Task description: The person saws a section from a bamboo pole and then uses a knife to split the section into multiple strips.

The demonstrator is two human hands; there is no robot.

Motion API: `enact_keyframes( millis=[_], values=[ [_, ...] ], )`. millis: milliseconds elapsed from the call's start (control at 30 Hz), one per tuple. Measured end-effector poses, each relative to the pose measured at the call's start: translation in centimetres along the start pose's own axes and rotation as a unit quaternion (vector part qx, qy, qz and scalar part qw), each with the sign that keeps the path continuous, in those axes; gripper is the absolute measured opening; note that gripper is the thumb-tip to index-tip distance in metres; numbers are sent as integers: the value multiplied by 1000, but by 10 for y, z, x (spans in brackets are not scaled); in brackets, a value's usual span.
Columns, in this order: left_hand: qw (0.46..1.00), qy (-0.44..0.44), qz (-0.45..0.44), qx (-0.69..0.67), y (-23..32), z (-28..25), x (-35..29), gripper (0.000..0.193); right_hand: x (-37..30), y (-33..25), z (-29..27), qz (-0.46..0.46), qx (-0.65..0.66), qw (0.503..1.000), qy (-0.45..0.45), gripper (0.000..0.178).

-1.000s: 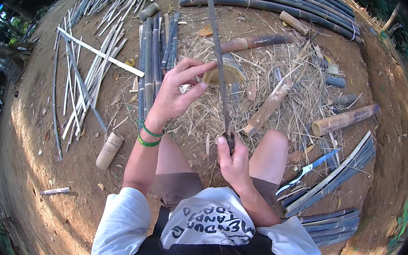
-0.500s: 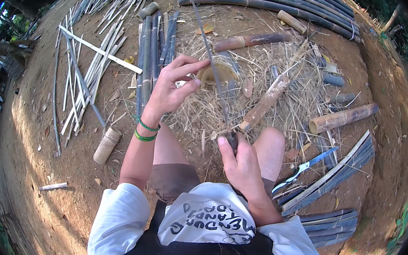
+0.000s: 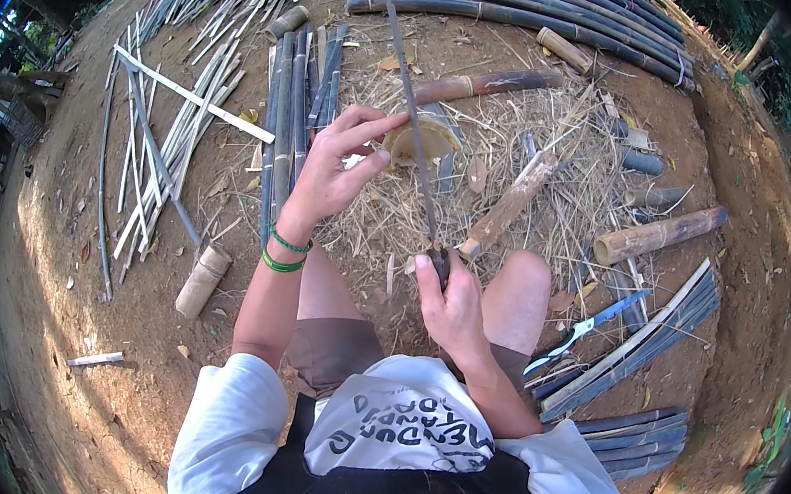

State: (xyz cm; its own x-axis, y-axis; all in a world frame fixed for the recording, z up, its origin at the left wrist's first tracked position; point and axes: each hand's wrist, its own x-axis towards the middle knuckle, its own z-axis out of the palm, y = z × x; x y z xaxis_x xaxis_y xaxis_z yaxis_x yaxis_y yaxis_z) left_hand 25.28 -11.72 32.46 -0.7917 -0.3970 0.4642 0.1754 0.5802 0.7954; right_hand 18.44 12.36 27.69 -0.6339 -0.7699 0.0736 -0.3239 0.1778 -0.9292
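My right hand [image 3: 454,313] is closed round the dark handle of a machete [image 3: 416,119]. Its long, narrow blade points away from me, across the far side of a round, pale-rimmed bamboo piece [image 3: 437,141]. My left hand [image 3: 339,159] is beside the blade, its index finger stretched toward the metal and thumb held apart. The fingertip appears to touch the blade or lie just by it. Nothing shows in that hand's grasp. A peeled, brownish bamboo length [image 3: 513,204] lies to the right of the machete.
Straw-like shavings [image 3: 370,215] cover the ground before me. Split bamboo strips [image 3: 283,120] and pale slats [image 3: 198,130] lie left. A folding saw [image 3: 584,330] and bundled strips [image 3: 631,341] are at right. Long dark poles [image 3: 516,14] lie far back.
My right hand has shifted slightly left with the machete, and the blade has turned so more of its face shows. My left hand stays almost where it was.
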Motion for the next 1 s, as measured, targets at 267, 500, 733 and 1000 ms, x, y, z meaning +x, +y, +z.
enact_keyframes(
  millis=[267,500,733,1000],
  values=[
    [1000,-2,12,14,1,2,-4,50,-13,12,6,18,72,997,-8,38],
    [1000,11,8,16,-3,1,-3,49,-23,1,-4,42,123,991,-11,36],
    [999,27,33,8,0,5,-6,51,-23,0,-4,56,116,992,-11,38],
    [999,22,40,11,-4,5,-6,52,-26,-2,-6,55,99,993,-26,41]
  ],
)
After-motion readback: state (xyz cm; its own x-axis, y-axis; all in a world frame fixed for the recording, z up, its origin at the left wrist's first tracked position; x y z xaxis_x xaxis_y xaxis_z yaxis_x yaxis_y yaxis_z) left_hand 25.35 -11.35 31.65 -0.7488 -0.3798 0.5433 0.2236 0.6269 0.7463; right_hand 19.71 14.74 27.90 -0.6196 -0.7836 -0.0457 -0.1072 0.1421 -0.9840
